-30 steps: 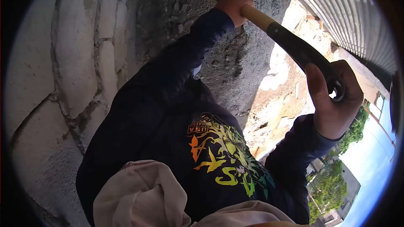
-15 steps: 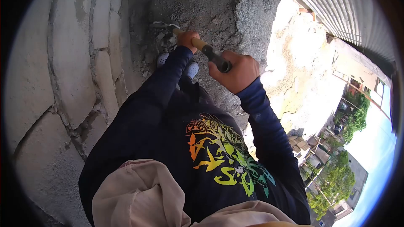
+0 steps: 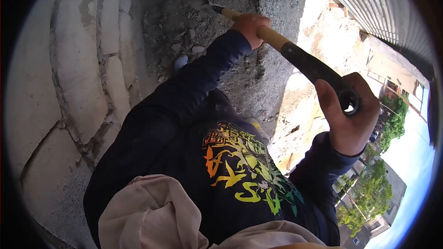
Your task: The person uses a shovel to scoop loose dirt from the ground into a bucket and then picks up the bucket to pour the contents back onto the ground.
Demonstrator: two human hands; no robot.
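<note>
A shovel [image 3: 304, 60] with a pale wooden shaft and a black grip end slants across the view. My left hand [image 3: 250, 28] is wrapped round the wooden shaft near the blade. At the other end, my right hand [image 3: 354, 127] is closed on the black handle, its thumb along the near side. The metal blade [image 3: 203, 3] is far from me, close over the grey ground and partly blurred into it.
Rough grey soil and gravel [image 3: 244, 78] lie underfoot, with loose stones near my light shoe [image 3: 181, 62]. A block wall [image 3: 76, 55] runs along the left. Corrugated metal sheeting [image 3: 374, 4] is at upper right, with sunlit ground below it.
Both hands have moved up and right with the shovel, the right hand farther. The blade has shifted up and right from near my feet, and more of the shaft shows. My feet show differently.
</note>
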